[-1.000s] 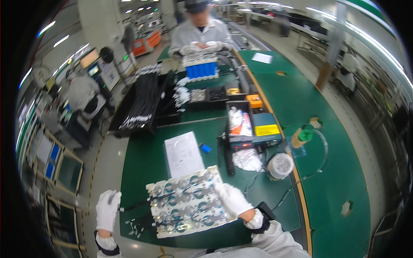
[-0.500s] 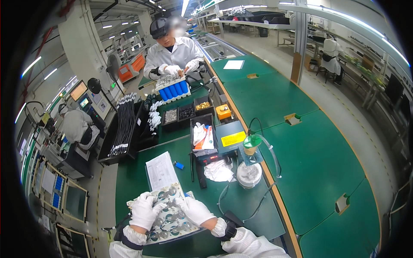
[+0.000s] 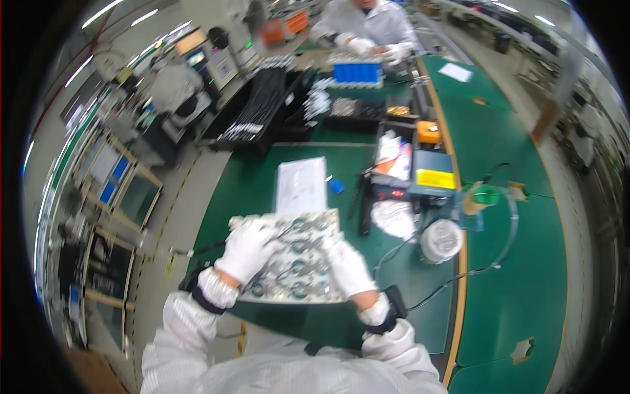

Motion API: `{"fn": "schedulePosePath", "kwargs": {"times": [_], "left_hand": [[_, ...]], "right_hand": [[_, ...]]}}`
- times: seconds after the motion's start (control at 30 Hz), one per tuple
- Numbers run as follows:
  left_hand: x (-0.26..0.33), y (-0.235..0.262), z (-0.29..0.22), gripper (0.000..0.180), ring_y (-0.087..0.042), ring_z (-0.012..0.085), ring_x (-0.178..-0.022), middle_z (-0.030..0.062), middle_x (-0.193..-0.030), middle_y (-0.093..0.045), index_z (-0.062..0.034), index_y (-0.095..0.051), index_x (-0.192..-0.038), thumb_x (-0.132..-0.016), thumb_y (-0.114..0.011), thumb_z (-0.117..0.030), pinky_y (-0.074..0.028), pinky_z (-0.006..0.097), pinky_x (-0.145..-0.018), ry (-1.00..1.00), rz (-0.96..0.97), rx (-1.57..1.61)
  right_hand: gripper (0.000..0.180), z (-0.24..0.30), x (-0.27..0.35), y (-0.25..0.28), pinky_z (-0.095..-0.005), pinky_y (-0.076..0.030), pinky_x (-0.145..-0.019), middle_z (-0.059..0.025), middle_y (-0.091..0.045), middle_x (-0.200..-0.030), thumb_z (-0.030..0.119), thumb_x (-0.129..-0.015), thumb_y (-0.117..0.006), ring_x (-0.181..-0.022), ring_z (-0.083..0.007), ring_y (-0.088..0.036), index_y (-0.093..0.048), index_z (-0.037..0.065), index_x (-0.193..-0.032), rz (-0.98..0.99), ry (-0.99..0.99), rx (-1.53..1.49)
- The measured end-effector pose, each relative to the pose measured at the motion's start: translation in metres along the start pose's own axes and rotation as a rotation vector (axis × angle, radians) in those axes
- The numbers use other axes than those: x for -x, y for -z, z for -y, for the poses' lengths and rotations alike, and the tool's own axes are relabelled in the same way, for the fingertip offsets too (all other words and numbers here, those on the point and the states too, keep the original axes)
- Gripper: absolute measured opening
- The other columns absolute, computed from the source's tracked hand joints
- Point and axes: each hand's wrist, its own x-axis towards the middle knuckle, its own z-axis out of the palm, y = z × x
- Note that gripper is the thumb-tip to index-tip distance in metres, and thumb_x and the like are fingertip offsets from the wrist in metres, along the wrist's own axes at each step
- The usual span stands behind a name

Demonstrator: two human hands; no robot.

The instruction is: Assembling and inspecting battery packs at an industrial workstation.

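I see 2 gloved hands on a clear blister tray point(image 3: 292, 259) over the green desk point(image 3: 262, 177): left hand point(image 3: 247, 251) grip closed on its edge, right hand point(image 3: 348, 266) grip resting flat, open.

Long green desk point(image 3: 499, 262) runs ahead of me, wood-coloured strip along its right edge. Pale grey floor point(image 3: 190, 197) to my left, a yellow line painted on it. Racks point(image 3: 111, 177) with blue-and-glass panels stand along the far left. Machines with small screens point(image 3: 210, 62) sit beyond them. Ceiling strip lights point(image 3: 115, 12) glare at upper left. Another green desk point(image 3: 518, 26) lies across the aisle on the right.
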Motion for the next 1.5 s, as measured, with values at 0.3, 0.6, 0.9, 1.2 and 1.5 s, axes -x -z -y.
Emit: {"fn": "schedulePosePath", "kwargs": {"times": [0.3,0.6,0.9,1.2,1.5], "left_hand": [[-0.013,-0.003,-0.004,0.02,-0.059,0.026,-0.095,0.0077,-0.101,-0.062,-0.008,-0.07,-0.086,-0.078,-0.069,-0.026,-0.048,0.038,-0.083,-0.025,-0.032,0.104],[-0.047,-0.007,0.001,0.014,-0.058,0.0273,-0.095,0.0072,-0.098,-0.06,-0.0065,-0.066,-0.08,-0.076,-0.066,-0.019,-0.047,0.04,-0.086,-0.228,0.063,-0.187],[-0.05,-0.034,0.008,0.013,-0.058,0.0295,-0.092,0.0094,-0.095,-0.06,-0.0056,-0.064,-0.084,-0.076,-0.064,-0.016,-0.046,0.041,-0.087,-0.106,-0.034,-0.133],[-0.02,-0.001,0.022,0.022,-0.051,0.0313,-0.113,0.0143,-0.125,-0.054,-0.0054,-0.069,-0.09,-0.083,-0.062,-0.026,-0.04,0.04,-0.099,0.124,0.188,0.186],[-0.017,-0.014,0.032,0.017,-0.048,0.0337,-0.115,0.0157,-0.127,-0.054,-0.0044,-0.07,-0.088,-0.078,-0.058,-0.013,-0.038,0.04,-0.101,0.101,0.155,0.253]], "right_hand": [[0.037,0.032,0.007,0.028,-0.037,-0.05,-0.071,-0.0151,-0.057,-0.102,0.033,-0.086,-0.067,-0.083,-0.0293,-0.062,-0.057,0.004,-0.106,-0.295,0.199,0.137],[0.034,0.06,-0.049,0.017,-0.0401,-0.049,-0.082,-0.0136,-0.058,-0.106,0.024,-0.076,-0.07,-0.101,-0.0318,-0.056,-0.06,0.006,-0.103,-0.199,0.75,0.633],[0.027,0.05,-0.054,-0.017,-0.0409,-0.051,-0.074,-0.0132,-0.058,-0.096,0.024,-0.081,-0.064,-0.093,-0.0314,-0.056,-0.058,0.006,-0.1,-0.18,0.517,0.755],[0.026,0.057,-0.05,-0.019,-0.042,-0.051,-0.075,-0.0137,-0.057,-0.102,0.021,-0.082,-0.062,-0.098,-0.0325,-0.054,-0.057,0.008,-0.104,-0.167,0.436,0.717],[0.027,0.057,-0.051,-0.015,-0.0413,-0.049,-0.079,-0.0108,-0.059,-0.101,0.018,-0.082,-0.062,-0.098,-0.0319,-0.055,-0.06,0.012,-0.108,-0.153,0.6,0.637]]}}
